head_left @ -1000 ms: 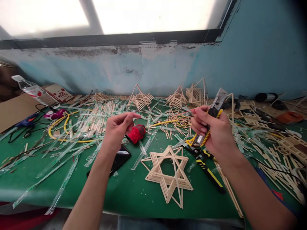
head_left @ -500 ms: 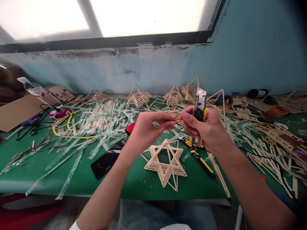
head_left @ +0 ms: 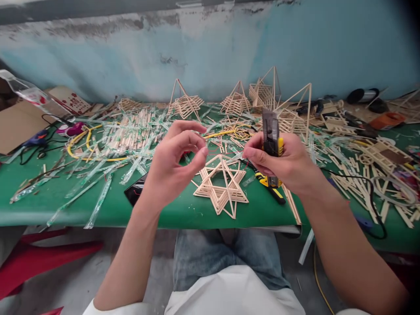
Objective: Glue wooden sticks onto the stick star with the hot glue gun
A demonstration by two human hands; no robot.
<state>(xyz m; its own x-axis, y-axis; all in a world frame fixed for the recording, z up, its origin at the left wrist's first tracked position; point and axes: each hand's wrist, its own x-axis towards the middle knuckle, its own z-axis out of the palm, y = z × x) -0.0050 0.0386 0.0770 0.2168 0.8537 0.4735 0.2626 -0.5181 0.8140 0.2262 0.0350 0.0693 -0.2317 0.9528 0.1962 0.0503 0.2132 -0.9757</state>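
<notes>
In my right hand [head_left: 278, 155] is a utility knife [head_left: 271, 131] with a dark and yellow handle, held upright against the palm. The thumb and index fingertips of that hand are pressed together, with a bit of red thread just below them. To the left, my left hand [head_left: 177, 164] is raised with thumb and index finger curled into a pinch; thin red thread [head_left: 214, 151] shows at their tips. Below and between both hands, a star-shaped frame of stacked wooden sticks [head_left: 223, 186] lies on the green table [head_left: 183, 214]. Yellow-and-black pliers [head_left: 275, 192] lie partly hidden beneath my right hand.
Several stick pyramids [head_left: 185, 105] stand along the wall. Plastic wrappers and sticks [head_left: 131, 131] cover the left side, near a phone [head_left: 133, 190], a yellow cable [head_left: 70, 148] and a bottle [head_left: 36, 94]. Loose sticks [head_left: 357, 192] lie at the right.
My view has tilted down. My left hand has drawn away leftward from my right hand, widening the gap between them. The utility knife remains in my right hand.
</notes>
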